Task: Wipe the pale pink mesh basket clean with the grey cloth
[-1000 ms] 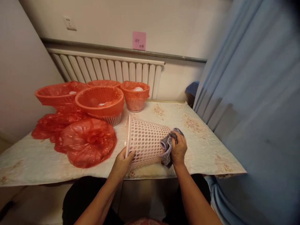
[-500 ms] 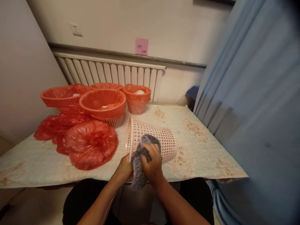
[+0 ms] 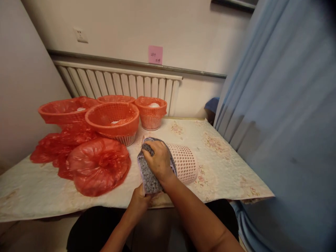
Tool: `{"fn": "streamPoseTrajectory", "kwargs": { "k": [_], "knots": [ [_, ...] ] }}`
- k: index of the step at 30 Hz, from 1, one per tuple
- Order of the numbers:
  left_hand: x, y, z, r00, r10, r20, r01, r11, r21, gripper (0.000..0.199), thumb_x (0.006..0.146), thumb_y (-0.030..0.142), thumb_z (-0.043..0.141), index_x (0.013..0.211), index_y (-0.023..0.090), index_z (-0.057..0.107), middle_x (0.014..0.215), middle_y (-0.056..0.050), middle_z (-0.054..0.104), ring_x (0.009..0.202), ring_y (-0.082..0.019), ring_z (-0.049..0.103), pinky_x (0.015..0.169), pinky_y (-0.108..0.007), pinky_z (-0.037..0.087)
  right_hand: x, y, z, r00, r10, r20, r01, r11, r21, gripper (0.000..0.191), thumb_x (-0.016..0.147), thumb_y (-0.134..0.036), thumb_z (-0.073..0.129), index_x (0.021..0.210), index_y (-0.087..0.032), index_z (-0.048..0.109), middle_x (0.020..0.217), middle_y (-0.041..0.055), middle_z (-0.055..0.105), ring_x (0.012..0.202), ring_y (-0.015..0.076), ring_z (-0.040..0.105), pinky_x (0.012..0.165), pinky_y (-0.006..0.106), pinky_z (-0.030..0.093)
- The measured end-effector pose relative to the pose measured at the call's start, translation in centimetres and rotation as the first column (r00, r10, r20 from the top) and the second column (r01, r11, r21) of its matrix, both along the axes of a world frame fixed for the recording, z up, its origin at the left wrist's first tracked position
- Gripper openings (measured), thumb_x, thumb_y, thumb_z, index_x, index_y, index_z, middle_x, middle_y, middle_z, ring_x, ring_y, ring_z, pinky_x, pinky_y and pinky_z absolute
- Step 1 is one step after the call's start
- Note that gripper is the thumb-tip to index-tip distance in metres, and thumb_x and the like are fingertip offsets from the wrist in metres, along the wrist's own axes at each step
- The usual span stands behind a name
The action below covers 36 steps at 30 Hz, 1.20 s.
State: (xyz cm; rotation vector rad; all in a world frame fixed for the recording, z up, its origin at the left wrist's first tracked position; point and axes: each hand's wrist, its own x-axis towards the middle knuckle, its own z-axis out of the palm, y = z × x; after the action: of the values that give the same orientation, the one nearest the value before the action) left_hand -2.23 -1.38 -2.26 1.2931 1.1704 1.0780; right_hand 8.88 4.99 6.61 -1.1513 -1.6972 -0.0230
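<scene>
A pale pink perforated plastic basket point(image 3: 185, 162) lies on its side on the covered table, its wide mouth turned left. My right hand point(image 3: 159, 159) is closed on a grey cloth point(image 3: 149, 176) with a light purple edge, pressing it over the basket near the rim. The cloth covers much of the basket's mouth end. At the near lower side of the rim, my left hand point(image 3: 141, 197) grips the basket; the cloth hides part of those fingers.
Several baskets lined with red bags, among them a front one point(image 3: 112, 120) and a back right one point(image 3: 151, 112), stand at the back left. Tied red plastic bags point(image 3: 99, 166) lie nearer. A blue curtain point(image 3: 262, 105) hangs at the right, a radiator point(image 3: 120, 78) behind.
My right hand has moved the cloth up and left, from the basket's side to its rim end. The cloth is now spread wider. My left hand stays at the rim, slightly lower.
</scene>
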Motion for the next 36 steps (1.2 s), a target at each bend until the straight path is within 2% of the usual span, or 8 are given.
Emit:
{"fn": "streamPoseTrajectory", "kwargs": {
  "k": [4, 11, 18, 21, 24, 29, 33, 36],
  "knots": [
    [-0.1, 0.2, -0.9, 0.997, 0.012, -0.08, -0.008, 0.999, 0.042, 0.024, 0.065, 0.031, 0.069, 0.085, 0.017, 0.069, 0.082, -0.006, 0.075, 0.079, -0.028, 0.067, 0.077, -0.038, 0.051, 0.3, 1.3, 0.3, 1.0, -0.015, -0.017, 0.015, 1.0, -0.002, 0.018, 0.089, -0.024, 0.057, 0.106, -0.023, 0.064, 0.103, 0.0025, 0.068, 0.098, 0.0194, 0.059, 0.091, 0.034, 0.043],
    [0.0, 0.0, -1.1, 0.994, -0.012, -0.107, 0.022, 0.996, 0.088, 0.03, 0.07, 0.028, 0.062, 0.096, 0.015, 0.07, 0.092, -0.007, 0.075, 0.091, -0.029, 0.066, 0.087, -0.039, 0.049, 2.7, -1.5, -1.6, 0.993, -0.07, 0.097, 0.072, 0.997, -0.012, 0.026, 0.092, -0.025, 0.054, 0.116, -0.022, 0.061, 0.101, 0.0066, 0.065, 0.098, 0.0219, 0.056, 0.09, 0.036, 0.043],
    [0.1, 0.3, -0.7, 0.995, 0.001, -0.097, 0.004, 0.999, 0.047, 0.033, 0.068, 0.034, 0.068, 0.095, 0.015, 0.07, 0.093, -0.008, 0.075, 0.092, -0.029, 0.068, 0.085, -0.038, 0.052, 11.2, -0.7, -5.2, 0.966, -0.245, 0.082, 0.248, 0.969, -0.021, 0.025, 0.09, -0.022, 0.054, 0.113, -0.018, 0.064, 0.108, 0.0085, 0.066, 0.1, 0.0226, 0.057, 0.092, 0.038, 0.044],
    [0.1, 0.4, -1.0, 0.991, -0.018, -0.135, 0.028, 0.997, 0.074, 0.036, 0.07, 0.034, 0.065, 0.099, 0.014, 0.068, 0.094, -0.007, 0.075, 0.091, -0.028, 0.068, 0.085, -0.038, 0.052, 15.4, -0.8, -7.1, 0.922, -0.388, 0.004, 0.388, 0.922, -0.023, 0.025, 0.09, -0.025, 0.052, 0.109, -0.016, 0.065, 0.106, 0.0099, 0.067, 0.099, 0.0235, 0.058, 0.092, 0.04, 0.045],
    [0.0, 0.7, -1.6, 0.981, -0.033, -0.19, 0.047, 0.997, 0.067, 0.037, 0.073, 0.036, 0.06, 0.101, 0.012, 0.067, 0.091, -0.007, 0.075, 0.09, -0.028, 0.068, 0.084, -0.039, 0.053, 17.3, -1.8, -8.7, 0.865, -0.496, -0.075, 0.496, 0.868, -0.027, 0.028, 0.091, -0.029, 0.049, 0.109, -0.015, 0.066, 0.105, 0.0106, 0.068, 0.099, 0.0238, 0.059, 0.092, 0.041, 0.046],
    [-0.1, 1.0, -1.7, 0.979, -0.065, -0.192, 0.079, 0.995, 0.065, 0.039, 0.075, 0.036, 0.059, 0.104, 0.012, 0.066, 0.097, -0.009, 0.075, 0.098, -0.029, 0.067, 0.093, -0.042, 0.05, 13.8, -3.9, -9.7, 0.811, -0.562, -0.164, 0.573, 0.819, 0.023, 0.027, 0.091, -0.027, 0.049, 0.109, -0.016, 0.065, 0.105, 0.0111, 0.067, 0.099, 0.0246, 0.057, 0.092, 0.043, 0.044],
    [0.3, 0.8, -1.3, 0.983, -0.094, -0.155, 0.105, 0.992, 0.065, 0.039, 0.072, 0.037, 0.06, 0.101, 0.012, 0.068, 0.1, -0.01, 0.074, 0.098, -0.029, 0.067, 0.094, -0.043, 0.05, 7.7, -5.5, -9.0, 0.899, -0.418, -0.129, 0.427, 0.903, 0.054, 0.027, 0.091, -0.023, 0.047, 0.113, -0.017, 0.062, 0.104, 0.0108, 0.065, 0.101, 0.0244, 0.056, 0.092, 0.043, 0.044],
    [0.6, 0.7, -1.7, 0.989, -0.102, -0.108, 0.109, 0.992, 0.067, 0.032, 0.072, 0.038, 0.059, 0.091, 0.014, 0.07, 0.091, -0.008, 0.075, 0.089, -0.028, 0.067, 0.085, -0.039, 0.054, 3.5, -6.5, -7.3, 0.966, -0.245, -0.084, 0.251, 0.965, 0.076, 0.029, 0.091, -0.021, 0.047, 0.116, -0.017, 0.06, 0.103, 0.0097, 0.064, 0.101, 0.0233, 0.055, 0.094, 0.042, 0.042]
  ]
}}
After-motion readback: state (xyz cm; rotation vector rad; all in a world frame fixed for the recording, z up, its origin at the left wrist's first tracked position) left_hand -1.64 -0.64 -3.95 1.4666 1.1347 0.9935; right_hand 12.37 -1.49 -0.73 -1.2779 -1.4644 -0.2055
